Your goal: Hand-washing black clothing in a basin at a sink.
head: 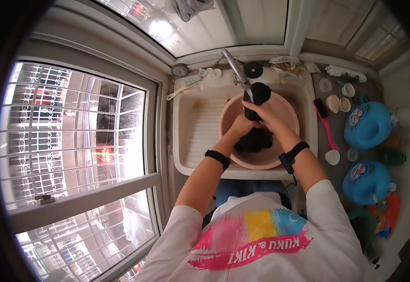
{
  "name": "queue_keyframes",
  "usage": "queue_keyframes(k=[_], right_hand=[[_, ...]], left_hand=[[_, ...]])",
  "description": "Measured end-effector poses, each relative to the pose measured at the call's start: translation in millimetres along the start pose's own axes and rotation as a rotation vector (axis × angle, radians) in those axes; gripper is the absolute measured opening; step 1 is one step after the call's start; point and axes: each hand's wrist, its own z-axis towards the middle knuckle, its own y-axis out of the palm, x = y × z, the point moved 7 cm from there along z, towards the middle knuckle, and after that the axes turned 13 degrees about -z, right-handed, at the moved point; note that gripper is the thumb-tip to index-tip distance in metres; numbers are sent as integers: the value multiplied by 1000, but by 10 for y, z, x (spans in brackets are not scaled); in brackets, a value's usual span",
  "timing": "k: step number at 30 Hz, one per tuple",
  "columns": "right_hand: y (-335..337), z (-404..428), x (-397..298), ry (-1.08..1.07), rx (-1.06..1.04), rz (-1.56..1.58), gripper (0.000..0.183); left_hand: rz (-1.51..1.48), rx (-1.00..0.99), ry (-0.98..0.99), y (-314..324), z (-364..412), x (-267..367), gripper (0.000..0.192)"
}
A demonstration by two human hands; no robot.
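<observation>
Both hands hold a black cloth item (257,92) over a pink plastic basin (225,112) in a white laundry sink. My left hand (243,126) grips its lower part near the middle of the basin. Slightly higher and to the right, my right hand (263,112) is closed around the same cloth, thumb on top. Water runs from the metal faucet (233,67) onto the cloth. Under the hands, more dark wet cloth (256,140) lies in the basin; whether it is one piece with the held part, I cannot tell.
The sink's ribbed washboard (205,130) is left of the basin, and a white-handled brush (185,87) rests on the rim. Right of the sink are a pink-handled brush (326,127), small tubs, and two blue detergent jugs (367,125). A barred window is at the left.
</observation>
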Motion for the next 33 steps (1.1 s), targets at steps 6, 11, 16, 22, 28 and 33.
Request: queue_keyframes(k=[6, 11, 16, 22, 28, 33], right_hand=[[275, -453, 152, 0, -324, 44, 62], [-230, -284, 304, 1, 6, 319, 56], [-100, -155, 123, -195, 148, 287, 39], [59, -284, 179, 40, 189, 532, 27], [-143, -296, 210, 43, 261, 587, 29], [-284, -307, 282, 124, 166, 843, 39]], left_hand=[[280, -98, 376, -315, 203, 73, 62], [331, -33, 271, 248, 32, 816, 63], [-30, -165, 292, -358, -5, 300, 107], [331, -43, 461, -193, 66, -344, 129], [371, 55, 364, -148, 318, -330, 90], [122, 55, 329, -127, 290, -30, 54]])
